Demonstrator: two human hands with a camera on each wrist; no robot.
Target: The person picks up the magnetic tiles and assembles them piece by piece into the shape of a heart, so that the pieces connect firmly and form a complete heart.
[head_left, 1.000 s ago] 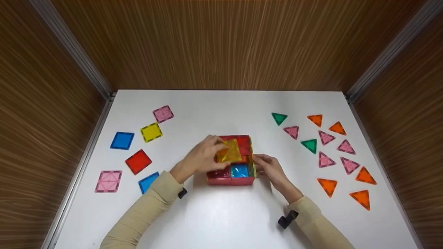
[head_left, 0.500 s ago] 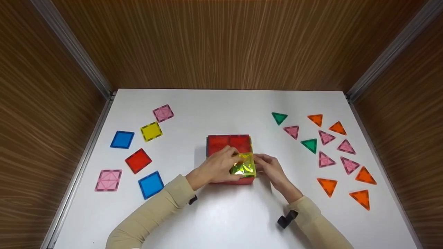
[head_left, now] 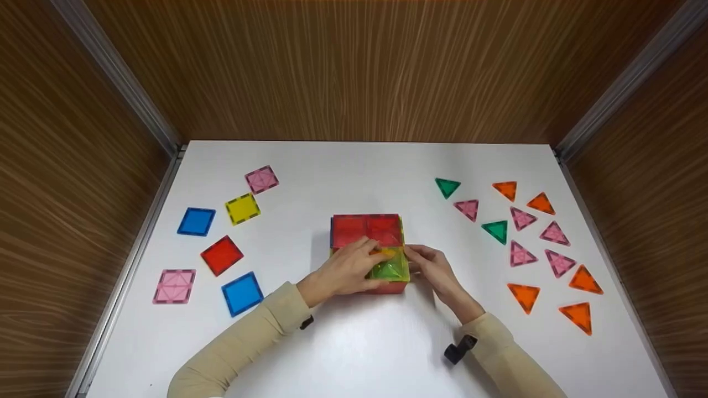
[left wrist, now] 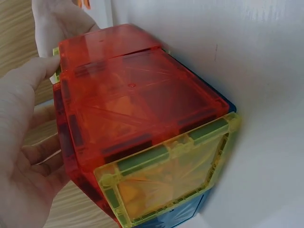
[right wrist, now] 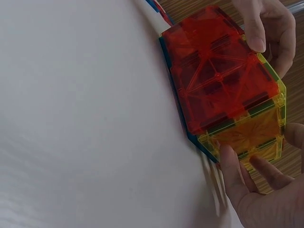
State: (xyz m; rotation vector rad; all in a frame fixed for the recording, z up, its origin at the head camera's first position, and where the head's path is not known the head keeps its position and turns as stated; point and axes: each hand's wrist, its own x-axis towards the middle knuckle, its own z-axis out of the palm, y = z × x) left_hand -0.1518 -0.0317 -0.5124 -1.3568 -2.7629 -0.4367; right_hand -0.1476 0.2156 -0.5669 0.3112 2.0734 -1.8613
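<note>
1. What has just changed: the yellow tile, lifted over the box a second ago, now lies over the box's five o'clock quarter, where an opening showed blue beneath.
2. The left hand comes in from eight o'clock and pinches that tile, its thumb at the tile's six o'clock edge; it has not let go.
3. The right hand, at the box's three o'clock side, has stayed put, its fingertips spread against the yellow side wall rather than wrapped round anything; this looks like steadying.
4. Two red squares make up the twelve o'clock half of the top. I judge that the tile closes one more quarter of it; the seven o'clock quarter is mostly under the left hand, so I cannot fairly say whether it is covered.
5. The box stands at the middle of the tabletop, with loose squares round nine o'clock and loose triangles round three o'clock, all well apart from it.
</note>
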